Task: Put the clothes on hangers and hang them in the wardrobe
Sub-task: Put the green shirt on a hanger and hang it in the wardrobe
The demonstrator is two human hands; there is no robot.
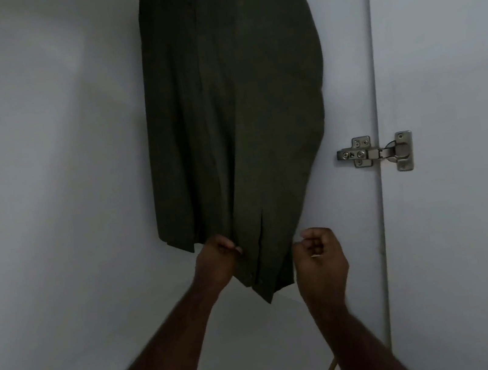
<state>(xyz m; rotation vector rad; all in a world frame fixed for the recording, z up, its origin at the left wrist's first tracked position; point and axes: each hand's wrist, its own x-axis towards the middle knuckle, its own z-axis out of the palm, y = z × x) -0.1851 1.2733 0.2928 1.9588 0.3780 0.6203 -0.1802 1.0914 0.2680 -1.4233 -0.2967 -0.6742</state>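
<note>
The white wardrobe interior (39, 153) fills the view, its open door (461, 150) at three o'clock. A dark green garment (233, 106) hangs from twelve o'clock down past centre; its top is cut off. The left hand (216, 262), arm reaching up from six o'clock, pinches the garment's lower hem with fingers closed on it. The right hand (319, 256), curled into a loose fist, sits just beside the hem's right edge; whether it grips cloth is unclear. A metal hinge (375, 154) sits at three o'clock.

A dark green garment (235, 116) hangs inside the white wardrobe (44, 184).
</note>
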